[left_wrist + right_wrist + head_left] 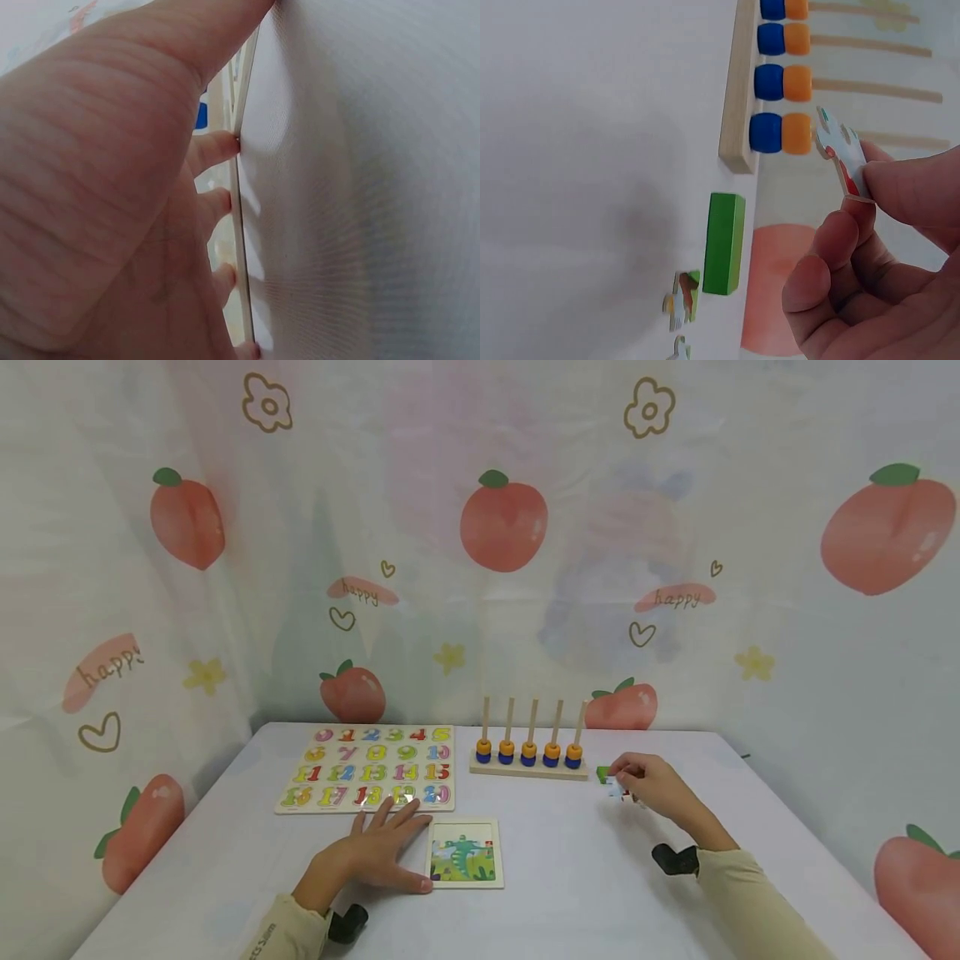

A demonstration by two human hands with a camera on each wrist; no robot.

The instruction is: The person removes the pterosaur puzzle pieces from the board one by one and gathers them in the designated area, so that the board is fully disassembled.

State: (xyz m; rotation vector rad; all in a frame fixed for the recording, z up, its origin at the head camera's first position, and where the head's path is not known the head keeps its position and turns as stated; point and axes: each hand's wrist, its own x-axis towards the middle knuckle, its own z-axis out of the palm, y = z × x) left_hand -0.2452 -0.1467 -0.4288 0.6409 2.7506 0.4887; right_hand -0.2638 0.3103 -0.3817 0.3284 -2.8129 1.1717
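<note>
My left hand (375, 856) is spread over the table, its thumb on the lower left corner of a small dinosaur jigsaw tray (500, 864). Its fingertips reach the near edge of a wooden number board (291, 807); the left wrist view shows them touching a thin board edge. Most of the dinosaur picture is filled, with a pale area along its top. In the right wrist view, my right hand (892, 255) pinches a white and red jigsaw piece (844, 161) between thumb and fingertip, above the table. Two loose jigsaw pieces, one brown and green (684, 300), lie below.
A wooden bead stand (528, 772) with five pegs, each bearing orange and blue beads, stands at the back. To its right lies a green block (724, 244). A printed curtain (510, 635) hangs behind the white table (555, 893).
</note>
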